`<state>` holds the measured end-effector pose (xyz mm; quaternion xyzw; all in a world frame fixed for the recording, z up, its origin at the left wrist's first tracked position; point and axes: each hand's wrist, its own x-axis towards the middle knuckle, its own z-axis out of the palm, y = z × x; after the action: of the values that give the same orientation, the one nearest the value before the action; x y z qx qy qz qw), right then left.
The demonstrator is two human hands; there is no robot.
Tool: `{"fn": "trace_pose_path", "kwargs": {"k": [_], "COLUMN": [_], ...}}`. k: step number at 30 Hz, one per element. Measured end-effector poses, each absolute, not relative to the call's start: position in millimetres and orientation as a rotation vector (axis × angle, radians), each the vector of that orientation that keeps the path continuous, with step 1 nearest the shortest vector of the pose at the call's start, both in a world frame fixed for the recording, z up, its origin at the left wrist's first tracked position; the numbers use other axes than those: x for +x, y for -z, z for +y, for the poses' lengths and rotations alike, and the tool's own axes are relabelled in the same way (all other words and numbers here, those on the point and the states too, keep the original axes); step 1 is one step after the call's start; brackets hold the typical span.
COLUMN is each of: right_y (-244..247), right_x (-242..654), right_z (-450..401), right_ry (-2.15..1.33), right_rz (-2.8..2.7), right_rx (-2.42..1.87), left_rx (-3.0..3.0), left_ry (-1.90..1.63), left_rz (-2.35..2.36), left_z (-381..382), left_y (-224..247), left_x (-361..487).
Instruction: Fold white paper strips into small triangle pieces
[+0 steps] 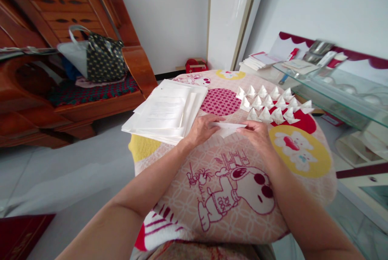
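Between my two hands is a folded piece of white paper (228, 129), with a straight upper edge and a shape that narrows downward. My left hand (203, 128) grips its left end, fingers closed on the edge. At the other end my right hand (255, 131) pinches the paper between thumb and fingers. Just beyond my right hand stand several folded paper boats (277, 115) in rows on the patterned tablecloth (239, 203). Left of my left hand lies a stack of white paper sheets (160, 108), the top ones printed.
A glass-topped cabinet (357, 106) stands close on the right, holding papers, metal containers and other items. On the left is a wooden bench (106, 106) with a patterned bag (104, 58). A white upright appliance (227, 17) stands at the back.
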<state>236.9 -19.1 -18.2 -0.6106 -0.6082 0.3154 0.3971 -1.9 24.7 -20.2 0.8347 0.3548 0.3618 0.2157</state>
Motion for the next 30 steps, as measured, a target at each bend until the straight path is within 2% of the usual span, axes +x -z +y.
{"fn": "trace_pose_path", "kwargs": {"k": [5, 10, 15, 23, 30], "right_y": [19.4, 24.6, 24.0, 23.4, 28.0], "right_x": [236.9, 233.2, 225.2, 218.9, 219.7], "right_z": [-16.7, -20.4, -32.0, -34.8, -31.3], "right_ry": [-0.342, -0.062, -0.12, -0.127, -0.416], "right_rz": [-1.694, -2.078, -2.446, -2.534, -2.266], "right_rx": [-1.216, -1.205, -1.393, -1.348, -1.422], "left_rx": [2.649, 2.92, 2.879, 2.711, 2.518], "left_ry": [-1.111, -0.753, -0.44, -0.358, -0.4], "left_rz": [0.799, 0.757, 0.701, 0.722, 0.801], "left_z": [23.3, 19.2, 14.0, 17.7, 25.2], "left_y": [23.8, 22.2, 23.6, 19.5, 19.1], "left_x": [-3.9, -3.9, -3.7, -7.9, -14.4]}}
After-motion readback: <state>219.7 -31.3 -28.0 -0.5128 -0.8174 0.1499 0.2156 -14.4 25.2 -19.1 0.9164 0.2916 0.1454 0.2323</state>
